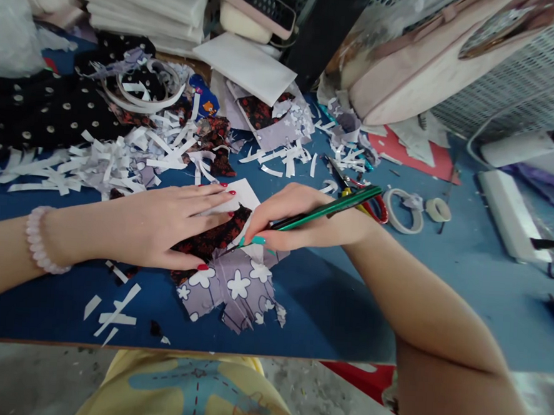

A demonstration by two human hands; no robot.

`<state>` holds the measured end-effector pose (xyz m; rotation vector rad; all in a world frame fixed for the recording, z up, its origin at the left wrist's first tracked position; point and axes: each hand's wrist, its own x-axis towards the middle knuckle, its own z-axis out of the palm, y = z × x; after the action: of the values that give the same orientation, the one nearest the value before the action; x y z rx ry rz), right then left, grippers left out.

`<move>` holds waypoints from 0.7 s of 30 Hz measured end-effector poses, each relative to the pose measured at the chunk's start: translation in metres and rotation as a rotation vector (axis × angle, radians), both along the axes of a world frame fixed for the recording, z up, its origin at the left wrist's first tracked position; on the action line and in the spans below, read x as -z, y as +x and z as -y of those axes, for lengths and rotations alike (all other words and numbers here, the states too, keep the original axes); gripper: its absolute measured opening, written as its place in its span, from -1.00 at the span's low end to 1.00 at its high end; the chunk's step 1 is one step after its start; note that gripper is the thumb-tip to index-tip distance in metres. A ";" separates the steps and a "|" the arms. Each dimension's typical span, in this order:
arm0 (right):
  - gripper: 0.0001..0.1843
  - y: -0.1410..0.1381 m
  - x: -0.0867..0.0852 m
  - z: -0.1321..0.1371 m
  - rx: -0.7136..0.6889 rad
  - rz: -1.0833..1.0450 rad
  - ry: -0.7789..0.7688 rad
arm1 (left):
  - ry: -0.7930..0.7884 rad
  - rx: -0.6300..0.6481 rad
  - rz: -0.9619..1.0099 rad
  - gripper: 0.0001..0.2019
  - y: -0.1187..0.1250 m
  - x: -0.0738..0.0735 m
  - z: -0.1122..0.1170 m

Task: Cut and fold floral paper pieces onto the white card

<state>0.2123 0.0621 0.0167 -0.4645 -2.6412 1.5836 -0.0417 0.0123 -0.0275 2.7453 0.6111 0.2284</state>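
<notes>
My left hand lies flat, fingers stretched out, pressing on a white paper piece and a dark red-patterned fabric scrap. My right hand is closed in a pinch around a green pencil, with its tip on the dark scrap at the edge of the white piece. Just below both hands lies a purple fabric scrap with white flowers. A pale bead bracelet circles my left wrist.
White paper strips and fabric scraps litter the blue table. Scissors with red-yellow handles and tape rolls lie right of my hand. Black dotted fabric, stacked white sheets, a pink bag stand behind.
</notes>
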 end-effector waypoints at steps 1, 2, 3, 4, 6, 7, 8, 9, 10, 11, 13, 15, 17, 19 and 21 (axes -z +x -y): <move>-0.83 0.000 0.001 -0.001 0.005 -0.016 0.007 | -0.004 -0.004 -0.002 -0.32 0.000 0.000 0.000; -0.83 0.001 0.002 -0.001 0.013 -0.043 0.014 | -0.009 -0.009 -0.006 -0.32 0.000 0.000 0.000; -0.84 0.002 0.003 -0.002 0.021 -0.074 0.023 | -0.016 -0.013 -0.010 -0.32 0.000 0.000 0.000; -0.84 0.002 0.004 -0.003 0.025 -0.102 0.039 | -0.023 -0.016 -0.014 -0.32 0.000 0.000 0.000; -0.85 0.003 0.003 -0.004 0.012 -0.119 0.092 | -0.032 -0.018 -0.023 -0.32 0.000 0.001 0.000; -0.85 0.003 0.002 -0.005 -0.008 -0.102 0.125 | -0.028 -0.015 -0.024 -0.32 0.000 0.001 0.000; -0.84 0.003 0.000 -0.005 -0.029 -0.078 0.157 | -0.018 -0.010 -0.023 -0.32 0.000 0.001 0.000; -0.83 0.003 -0.002 -0.006 -0.052 -0.055 0.184 | -0.005 -0.006 -0.022 -0.32 -0.001 0.002 0.000; -0.82 0.003 -0.005 -0.006 -0.070 -0.040 0.201 | 0.008 -0.004 -0.022 -0.32 -0.001 0.002 0.000; -0.81 0.003 -0.007 -0.006 -0.084 -0.033 0.211 | 0.019 -0.005 -0.024 -0.31 -0.001 0.002 0.000; -0.81 0.003 -0.012 -0.006 -0.104 -0.039 0.218 | 0.027 -0.010 -0.028 -0.31 -0.001 0.002 0.001; -0.81 0.004 -0.014 -0.007 -0.099 -0.047 0.244 | 0.024 -0.014 -0.031 -0.31 -0.001 0.002 0.001; -0.83 0.008 -0.016 -0.007 -0.070 -0.044 0.287 | 0.022 -0.011 -0.026 -0.32 -0.001 0.001 0.001; -0.84 0.013 -0.016 -0.008 -0.031 -0.042 0.309 | 0.024 -0.011 -0.025 -0.32 -0.001 0.000 0.002; -0.86 0.018 -0.015 -0.008 -0.008 -0.061 0.277 | 0.022 -0.029 -0.030 -0.31 0.000 0.000 0.003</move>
<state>0.2308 0.0698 0.0320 -0.3843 -2.7576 1.1843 -0.0417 0.0090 -0.0274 2.7669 0.6609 0.2020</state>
